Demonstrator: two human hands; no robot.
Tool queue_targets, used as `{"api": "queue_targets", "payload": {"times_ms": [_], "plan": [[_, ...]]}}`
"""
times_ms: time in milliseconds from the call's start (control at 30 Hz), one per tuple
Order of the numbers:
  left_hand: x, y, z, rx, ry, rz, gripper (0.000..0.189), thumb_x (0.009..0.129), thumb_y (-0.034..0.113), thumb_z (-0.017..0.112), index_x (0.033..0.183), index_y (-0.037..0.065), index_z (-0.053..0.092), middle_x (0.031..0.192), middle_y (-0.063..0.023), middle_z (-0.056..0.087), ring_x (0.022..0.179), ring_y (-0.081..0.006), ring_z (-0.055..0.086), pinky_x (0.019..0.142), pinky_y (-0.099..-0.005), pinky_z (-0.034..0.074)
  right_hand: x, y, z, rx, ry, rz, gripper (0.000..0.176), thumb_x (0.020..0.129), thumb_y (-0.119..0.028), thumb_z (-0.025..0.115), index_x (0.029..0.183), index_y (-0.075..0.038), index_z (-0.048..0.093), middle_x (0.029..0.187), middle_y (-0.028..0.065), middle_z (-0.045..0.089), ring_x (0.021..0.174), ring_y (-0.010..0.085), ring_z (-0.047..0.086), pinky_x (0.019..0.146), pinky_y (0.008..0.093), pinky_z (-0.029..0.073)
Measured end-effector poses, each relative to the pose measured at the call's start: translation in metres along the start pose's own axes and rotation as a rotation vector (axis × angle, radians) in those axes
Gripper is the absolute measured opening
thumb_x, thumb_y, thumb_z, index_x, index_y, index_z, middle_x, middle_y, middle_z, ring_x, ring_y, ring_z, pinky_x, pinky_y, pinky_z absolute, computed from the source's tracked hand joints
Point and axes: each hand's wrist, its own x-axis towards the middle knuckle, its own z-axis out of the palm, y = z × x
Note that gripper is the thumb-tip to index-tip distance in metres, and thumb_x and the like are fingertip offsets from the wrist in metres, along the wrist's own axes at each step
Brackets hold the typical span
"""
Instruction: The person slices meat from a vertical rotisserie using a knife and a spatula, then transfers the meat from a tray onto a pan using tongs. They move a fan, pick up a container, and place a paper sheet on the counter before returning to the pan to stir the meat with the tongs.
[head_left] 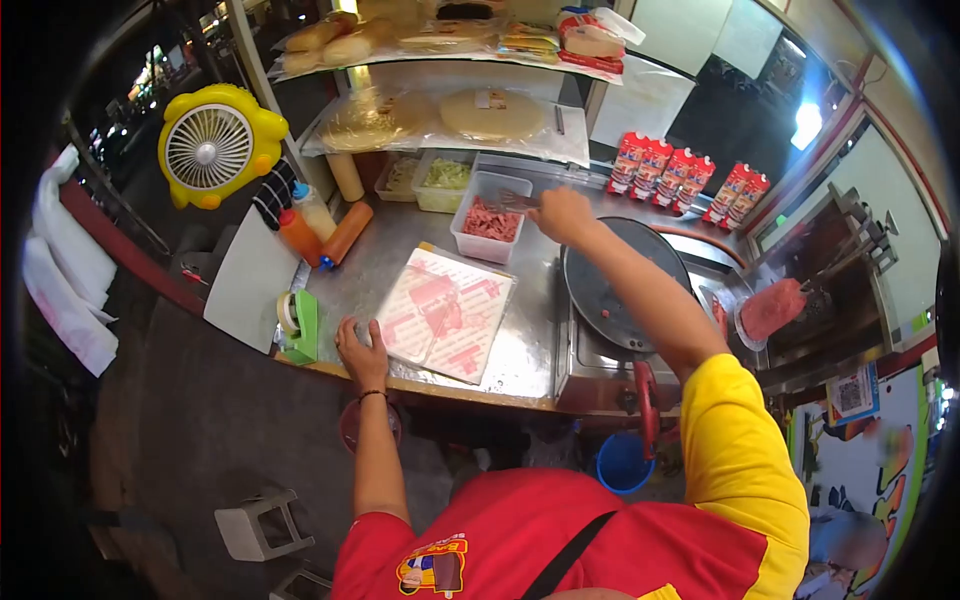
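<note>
My right hand (pixel 562 214) is closed around a metal fork-like utensil (pixel 515 201), whose tip reaches over a clear plastic tub (pixel 484 249). Chopped reddish meat (pixel 490 222) lies in that tub. Below my right forearm is a dark round pan (pixel 620 285) on the stove, with a small bit of meat on its surface. My left hand (pixel 361 350) rests at the counter's front edge with its fingers apart, holding nothing. Just right of it lies a stack of printed wrapping paper (pixel 440 312).
Sauce bottles (pixel 299 236) and a green tape dispenser (pixel 299 327) stand at the left. A tub of shredded greens (pixel 445 178) sits behind. A meat cone (pixel 771 310) is at the right, near red cartons (pixel 655 170). Wrapped flatbreads (pixel 490 113) lie on the shelf.
</note>
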Motion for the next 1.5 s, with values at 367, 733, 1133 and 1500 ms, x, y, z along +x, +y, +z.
{"api": "queue_targets", "payload": {"times_ms": [367,733,1133,1500], "plan": [[0.002,0.008,-0.005,-0.013,0.023,-0.055,0.050,0.100,0.040,0.066,0.114,-0.008,0.065,0.127,-0.0267,0.066,0.120,-0.0450,0.059,0.107,-0.0503,0.045,0.024,0.000,0.014,0.005,-0.077,0.047,0.037,0.094,-0.040,0.071,0.103,-0.005,0.078,0.110,0.0225,0.075,0.103,0.0418,0.073,0.090,0.0519,0.058],[0.002,0.000,0.003,-0.052,0.056,-0.015,0.049,0.100,0.039,0.067,0.109,-0.009,0.066,0.121,-0.0285,0.067,0.115,-0.0469,0.061,0.104,-0.0510,0.046,-0.054,0.048,-0.043,0.271,0.226,0.076,0.032,0.095,-0.039,0.071,0.100,-0.008,0.080,0.088,0.0210,0.075,0.091,0.0414,0.073,0.081,0.0502,0.058],[-0.002,0.005,0.002,-0.053,-0.017,0.002,0.043,0.103,0.033,0.066,0.104,-0.009,0.066,0.114,-0.0267,0.069,0.109,-0.0438,0.062,0.098,-0.0498,0.048,-0.306,0.161,-0.089,0.277,0.030,0.448,0.038,0.090,-0.039,0.076,0.115,-0.011,0.079,0.092,0.0209,0.074,0.094,0.0384,0.071,0.083,0.0505,0.054],[-0.001,-0.002,0.009,0.028,-0.040,0.050,0.041,0.105,0.033,0.064,0.103,-0.007,0.068,0.115,-0.0240,0.068,0.109,-0.0411,0.062,0.099,-0.0500,0.046,-0.319,0.152,-0.074,0.213,0.229,0.534,0.035,0.091,-0.039,0.074,0.110,-0.010,0.078,0.093,0.0191,0.075,0.092,0.0395,0.071,0.083,0.0521,0.054]]}}
